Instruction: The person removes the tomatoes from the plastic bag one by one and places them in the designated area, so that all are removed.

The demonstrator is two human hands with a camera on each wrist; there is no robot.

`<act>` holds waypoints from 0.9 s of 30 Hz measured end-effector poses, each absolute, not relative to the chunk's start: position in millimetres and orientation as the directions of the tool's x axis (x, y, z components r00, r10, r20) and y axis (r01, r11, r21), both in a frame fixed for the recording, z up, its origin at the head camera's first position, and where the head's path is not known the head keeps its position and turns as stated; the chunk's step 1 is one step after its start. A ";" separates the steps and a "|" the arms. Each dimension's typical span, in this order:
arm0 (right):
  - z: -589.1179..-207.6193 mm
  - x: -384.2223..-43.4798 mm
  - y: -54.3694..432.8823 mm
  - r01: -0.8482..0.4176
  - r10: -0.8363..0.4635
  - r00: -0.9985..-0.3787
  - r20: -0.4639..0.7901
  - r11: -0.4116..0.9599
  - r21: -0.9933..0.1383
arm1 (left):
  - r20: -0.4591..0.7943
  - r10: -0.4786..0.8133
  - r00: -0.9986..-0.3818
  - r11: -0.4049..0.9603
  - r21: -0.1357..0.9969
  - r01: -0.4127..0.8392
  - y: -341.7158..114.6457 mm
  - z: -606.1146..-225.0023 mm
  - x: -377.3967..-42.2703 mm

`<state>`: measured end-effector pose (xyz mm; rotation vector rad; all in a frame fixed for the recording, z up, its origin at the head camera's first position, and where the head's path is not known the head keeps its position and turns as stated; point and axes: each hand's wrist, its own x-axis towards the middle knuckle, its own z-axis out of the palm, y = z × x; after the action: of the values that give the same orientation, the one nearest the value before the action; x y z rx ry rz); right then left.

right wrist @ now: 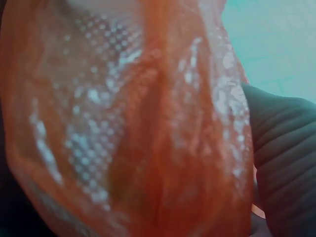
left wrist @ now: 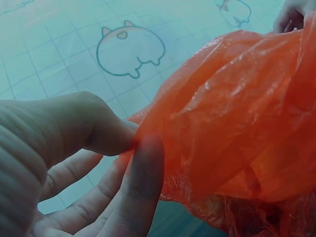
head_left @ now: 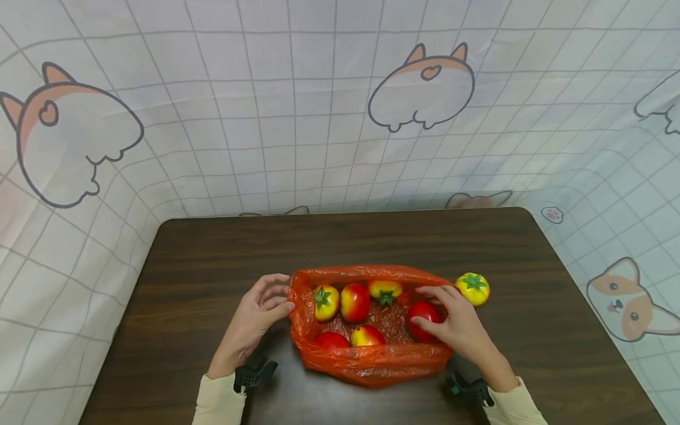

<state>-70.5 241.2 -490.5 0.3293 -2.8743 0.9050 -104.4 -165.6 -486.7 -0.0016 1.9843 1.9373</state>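
Note:
An orange-red plastic bag (head_left: 372, 367) lies on the table with its mouth spread wide. My left hand (head_left: 255, 319) pinches its left rim between thumb and fingers, as the bag film (left wrist: 222, 113) in the left wrist view shows. My right hand (head_left: 461, 323) reaches in over the right rim, its thumb and fingers round a round red fruit (head_left: 422, 316). Inside sit a yellow fruit with a green leafy top (head_left: 326, 302), a red-and-yellow apple (head_left: 355, 303) and several other fruits. In the right wrist view, bag film (right wrist: 187, 148) hides the fingertips.
Outside the bag, a yellow fruit with a green top (head_left: 472, 288) stands just beyond the right rim. The dark wooden table (head_left: 212, 248) is backed by white gridded cloth (head_left: 297, 118) with cartoon dogs. A dark wrist device (head_left: 470, 389) sits by each sleeve.

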 end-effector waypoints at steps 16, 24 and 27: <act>-489.3 -58.4 247.5 -0.203 -0.236 -0.971 0.021 0.782 -0.590 | -0.248 0.261 -0.933 0.069 0.969 -0.239 -167.2 -485.1 -108.1; -486.0 -62.1 248.8 -0.227 -0.217 -0.972 0.086 0.789 -0.571 | -0.224 0.276 -0.935 0.051 0.975 -0.218 -168.9 -486.3 -110.7; -481.4 -62.5 249.1 -0.224 -0.203 -0.974 0.101 0.787 -0.574 | -0.216 0.280 -0.935 0.044 0.976 -0.213 -169.5 -486.5 -111.8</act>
<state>-62.5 249.1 -481.4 0.3508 -2.9376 0.9507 -111.8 -169.5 -486.5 0.0685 1.9802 1.9539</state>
